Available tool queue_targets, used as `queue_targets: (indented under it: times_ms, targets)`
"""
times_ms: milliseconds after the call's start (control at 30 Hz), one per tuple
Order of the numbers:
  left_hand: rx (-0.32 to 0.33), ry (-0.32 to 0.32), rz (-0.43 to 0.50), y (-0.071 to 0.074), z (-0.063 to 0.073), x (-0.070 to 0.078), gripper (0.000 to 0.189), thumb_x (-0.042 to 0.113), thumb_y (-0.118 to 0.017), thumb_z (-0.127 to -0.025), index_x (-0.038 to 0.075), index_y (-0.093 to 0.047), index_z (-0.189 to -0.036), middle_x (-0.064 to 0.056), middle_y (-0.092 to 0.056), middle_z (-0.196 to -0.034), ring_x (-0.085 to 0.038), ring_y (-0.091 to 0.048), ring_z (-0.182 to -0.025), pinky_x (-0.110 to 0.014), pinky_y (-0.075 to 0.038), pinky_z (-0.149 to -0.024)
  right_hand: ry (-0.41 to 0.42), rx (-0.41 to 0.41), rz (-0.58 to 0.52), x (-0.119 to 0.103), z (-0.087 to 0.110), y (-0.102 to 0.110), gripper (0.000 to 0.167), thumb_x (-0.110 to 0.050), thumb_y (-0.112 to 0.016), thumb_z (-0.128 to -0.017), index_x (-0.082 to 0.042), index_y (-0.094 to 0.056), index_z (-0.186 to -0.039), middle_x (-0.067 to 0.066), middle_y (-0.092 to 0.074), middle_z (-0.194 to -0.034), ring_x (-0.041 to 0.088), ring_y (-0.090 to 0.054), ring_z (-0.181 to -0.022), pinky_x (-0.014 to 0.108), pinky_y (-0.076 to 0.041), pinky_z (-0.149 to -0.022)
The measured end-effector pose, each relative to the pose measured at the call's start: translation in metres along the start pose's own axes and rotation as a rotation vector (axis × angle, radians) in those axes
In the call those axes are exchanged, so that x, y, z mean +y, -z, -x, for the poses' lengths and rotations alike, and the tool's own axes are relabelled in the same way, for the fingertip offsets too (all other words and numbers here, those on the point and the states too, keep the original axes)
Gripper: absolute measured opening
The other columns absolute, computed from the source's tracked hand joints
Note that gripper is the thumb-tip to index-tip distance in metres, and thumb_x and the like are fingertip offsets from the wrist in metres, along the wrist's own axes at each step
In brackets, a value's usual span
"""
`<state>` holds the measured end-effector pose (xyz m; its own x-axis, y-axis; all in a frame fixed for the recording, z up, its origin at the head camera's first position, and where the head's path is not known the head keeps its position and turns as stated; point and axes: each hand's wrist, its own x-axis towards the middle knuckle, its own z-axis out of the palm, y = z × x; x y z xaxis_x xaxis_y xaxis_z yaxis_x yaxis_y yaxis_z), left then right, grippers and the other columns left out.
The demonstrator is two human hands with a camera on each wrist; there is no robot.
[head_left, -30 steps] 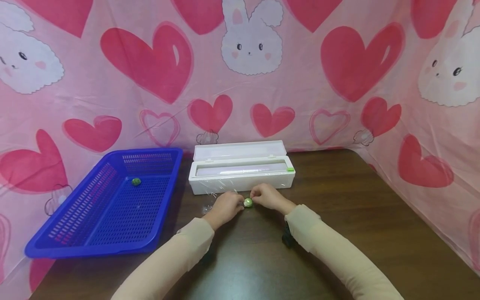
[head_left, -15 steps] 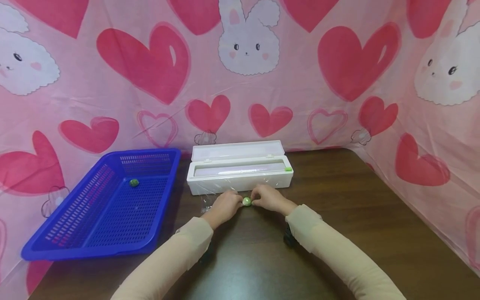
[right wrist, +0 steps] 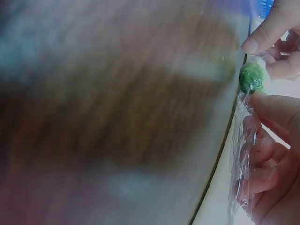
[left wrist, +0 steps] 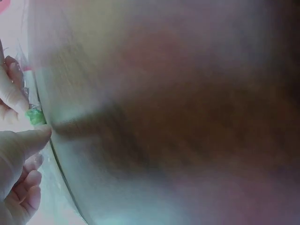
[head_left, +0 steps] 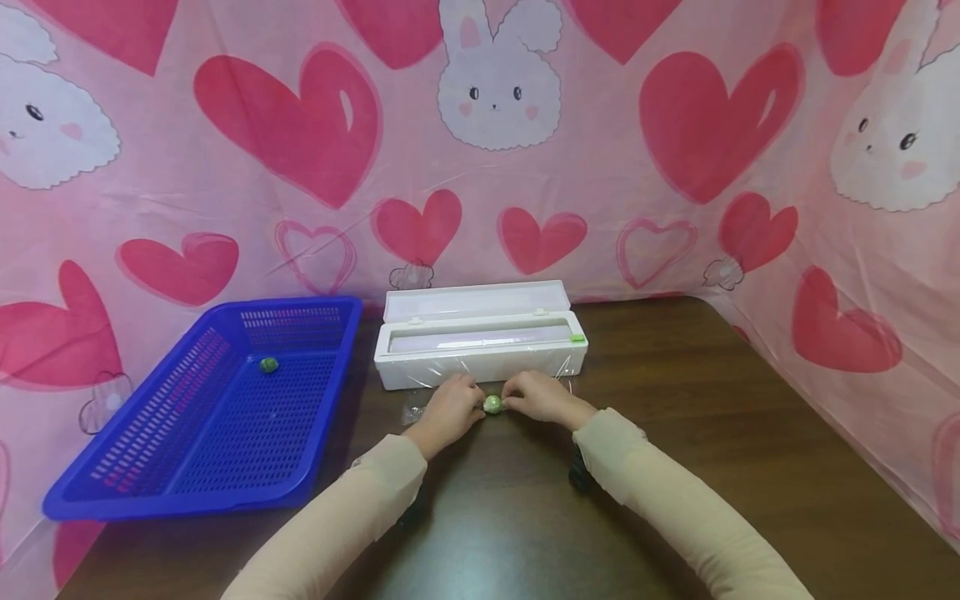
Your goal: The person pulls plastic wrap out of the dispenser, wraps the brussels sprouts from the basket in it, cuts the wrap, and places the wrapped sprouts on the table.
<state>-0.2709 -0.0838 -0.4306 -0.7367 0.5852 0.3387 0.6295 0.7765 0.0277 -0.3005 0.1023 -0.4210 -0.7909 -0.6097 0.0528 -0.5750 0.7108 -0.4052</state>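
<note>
A small green Brussels sprout (head_left: 492, 405) in clear cling film sits between my two hands, close over the table in front of the white film box. My left hand (head_left: 450, 408) pinches the film at the sprout's left side, thumb and fingertips right at its pale end. On the other side my right hand (head_left: 542, 397) pinches film between thumb and finger. In the right wrist view the bunched cling film (right wrist: 241, 159) trails along the right hand's curled fingers, and the sprout's green side (right wrist: 251, 78) faces the camera. The left wrist view catches the sprout (left wrist: 35, 116) between both thumbs.
The long white cling film dispenser (head_left: 480, 367) stands behind the hands, lid (head_left: 477, 300) raised, with a green slide cutter (head_left: 577, 338) at its right end. A blue plastic basket (head_left: 315, 483) at the left holds one sprout (head_left: 268, 365). A pink patterned cloth (head_left: 600, 217) hangs behind.
Both hands stay at the sprout, with small finger movements. Film beside the right hand now shows as stretched strands by the dispenser's front. The head view has shifted slightly.
</note>
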Motion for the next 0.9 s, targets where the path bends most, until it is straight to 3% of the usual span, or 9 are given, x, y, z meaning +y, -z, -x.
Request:
queue_targets:
  times_ms: [167,333,667,900]
  targets:
    - [0.052,-0.001,0.012,0.0001,-0.0003,-0.0001,0.016,0.012,-0.076,-0.071,0.010,-0.061,-0.079,-0.001,-0.062,-0.076,-0.021,-0.056,-0.074,-0.034,-0.044,-0.067,0.005,-0.006,-0.002,0.0012,-0.0005,0.0019,0.007,-0.017,-0.064,-0.087,-0.014,-0.069,-0.082,-0.009,-0.060,-0.075,0.009,-0.049,-0.067,0.030,-0.043,-0.065]
    - [0.100,0.011,-0.009,0.0011,0.0002,0.0012,0.013,0.010,-0.074,-0.072,0.012,-0.062,-0.067,0.000,-0.060,-0.066,-0.021,-0.056,-0.066,-0.035,-0.043,-0.062,0.016,-0.007,0.003,0.0009,-0.0009,0.0036,0.007,-0.018,-0.064,-0.086,-0.015,-0.070,-0.082,-0.009,-0.060,-0.073,0.009,-0.049,-0.066,0.030,-0.043,-0.064]
    - [0.096,0.029,-0.054,-0.0017,0.0012,0.0008,0.016,0.011,-0.075,-0.069,0.015,-0.063,-0.060,0.001,-0.057,-0.062,-0.021,-0.053,-0.065,-0.034,-0.042,-0.060,0.020,-0.035,-0.034,0.0016,-0.0027,0.0034,0.009,-0.017,-0.066,-0.085,-0.015,-0.068,-0.077,-0.009,-0.056,-0.068,0.009,-0.048,-0.063,0.028,-0.041,-0.062]
    - [0.094,0.009,-0.014,-0.0011,0.0036,0.0004,0.007,0.009,-0.074,-0.070,0.014,-0.069,-0.068,0.000,-0.060,-0.069,-0.021,-0.054,-0.067,-0.035,-0.042,-0.062,0.045,-0.025,-0.056,0.0031,-0.0031,0.0013,0.010,-0.013,-0.066,-0.084,-0.013,-0.067,-0.074,-0.009,-0.056,-0.067,0.007,-0.047,-0.062,0.026,-0.041,-0.061]
